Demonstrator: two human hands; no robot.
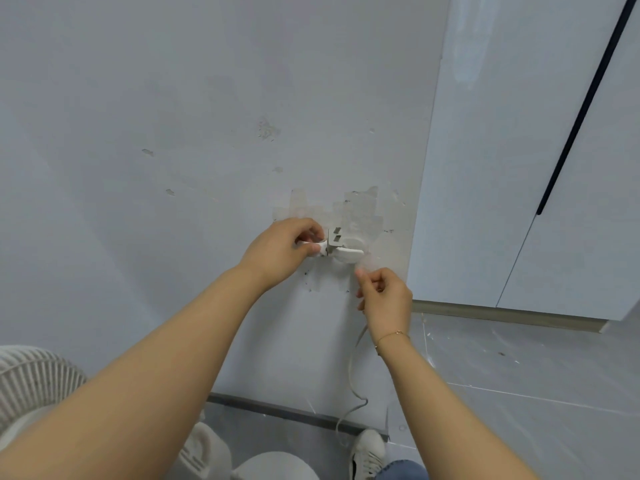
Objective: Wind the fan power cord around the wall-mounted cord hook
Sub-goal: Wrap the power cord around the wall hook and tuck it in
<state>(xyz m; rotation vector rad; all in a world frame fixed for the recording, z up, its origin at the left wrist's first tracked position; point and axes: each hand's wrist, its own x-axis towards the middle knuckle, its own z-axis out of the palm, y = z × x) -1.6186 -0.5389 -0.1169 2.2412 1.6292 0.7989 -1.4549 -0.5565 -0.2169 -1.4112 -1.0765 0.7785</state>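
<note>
Head view: two bare hands work at one small white plastic wall-mounted cord hook (348, 249), which is fixed low on the pale grey painted wall (173, 116) inside a patch of scraped, discoloured paint. The left hand (280, 251) is raised to the left side of the hook, with thumb and curled fingers pinching a white piece at the hook's left end; whether this piece is the plug of the cord or part of the hook cannot be told. One grey metal bracket-like part (335, 239) stands just above and between the pinched piece and the round base of the hook. The right hand (382, 294) sits just below and to the right of the hook, fingers curled in with fingertips close together, gripping one thin white fan power cord (351, 372). The cord hangs from this hand down the wall in a loose curve to the floor edge near one white shoe (367, 452). One thin gold bracelet (393, 336) circles the right wrist. One white fan with a ribbed circular guard (34, 379) is at the lower left, partly covered by the left forearm. One white cabinet panel with a dark vertical strip (519, 168) stands to the right of the wall.
</note>
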